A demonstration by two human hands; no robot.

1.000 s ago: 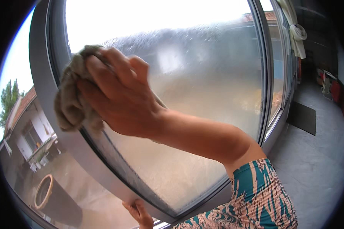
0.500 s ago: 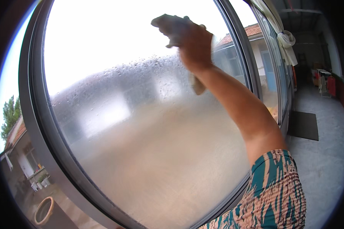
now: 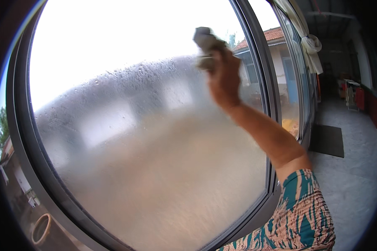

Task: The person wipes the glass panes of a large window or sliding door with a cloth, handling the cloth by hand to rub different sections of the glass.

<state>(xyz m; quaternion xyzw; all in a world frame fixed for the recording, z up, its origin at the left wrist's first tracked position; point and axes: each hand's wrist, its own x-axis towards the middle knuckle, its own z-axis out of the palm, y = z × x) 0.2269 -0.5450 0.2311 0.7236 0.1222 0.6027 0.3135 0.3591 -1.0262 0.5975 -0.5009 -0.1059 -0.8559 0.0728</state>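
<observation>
My right hand is raised against a large window pane, toward its upper right. The fingers are closed round a bunched grey-green cloth, which lies against the glass. Motion blurs the cloth and fingers slightly. Most of the pane is fogged and dotted with water drops. A clearer strip runs along its right side near my hand, where the building outside shows more sharply. My left hand is out of view.
A dark metal window frame borders the pane. On the right hangs a knotted pale curtain. A dark mat lies on the grey floor behind my arm. Outside, at lower left, stands a round-rimmed bin.
My right hand has moved right and down across the glass with the cloth. The view has shifted slightly, and more clear glass shows by the right frame.
</observation>
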